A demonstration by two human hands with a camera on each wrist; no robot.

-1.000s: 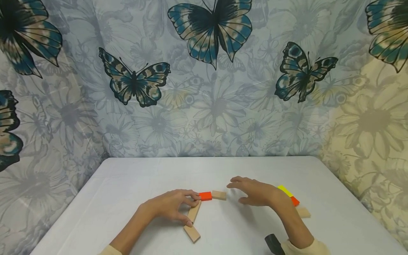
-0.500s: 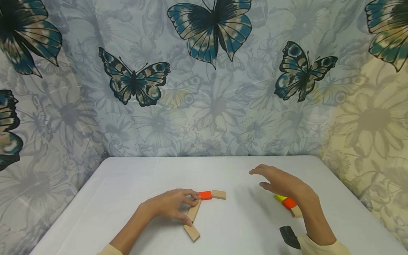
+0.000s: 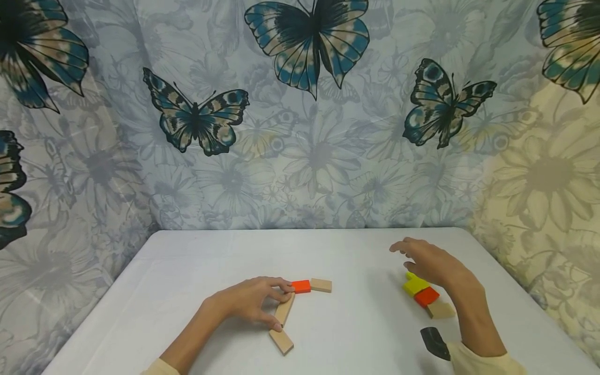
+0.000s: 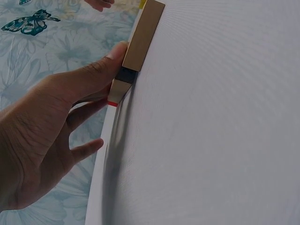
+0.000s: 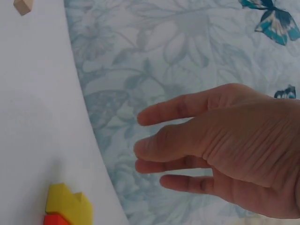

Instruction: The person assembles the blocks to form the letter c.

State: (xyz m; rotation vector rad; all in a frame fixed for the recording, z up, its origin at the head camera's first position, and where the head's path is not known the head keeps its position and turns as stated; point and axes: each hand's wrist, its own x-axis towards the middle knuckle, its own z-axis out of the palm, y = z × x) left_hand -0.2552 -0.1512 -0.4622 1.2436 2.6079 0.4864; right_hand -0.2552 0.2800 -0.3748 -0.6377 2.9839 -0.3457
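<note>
My left hand (image 3: 248, 301) rests low over the table, its thumb and fingertips at the two ends of a slanted wooden block (image 3: 284, 310). One more wooden block (image 3: 281, 342) lies by the thumb. Beyond the fingertips, a red block (image 3: 301, 287) meets a further wooden block (image 3: 321, 285) end to end. In the left wrist view the thumb touches the blocks where a dark strip (image 4: 125, 75) shows between them. My right hand (image 3: 431, 263) hovers with fingers spread and nothing in them, over yellow blocks (image 3: 415, 285), a red block (image 3: 427, 296) and a wooden block (image 3: 440, 311).
The white table (image 3: 206, 255) reaches back to a wall of butterfly-printed cloth (image 3: 323, 166). A dark strap piece (image 3: 435, 343) sticks out at the right sleeve (image 3: 483, 361).
My right hand has moved right and back, away from the row's end to above the coloured blocks at the right. The left hand and its row of blocks have stayed put.
</note>
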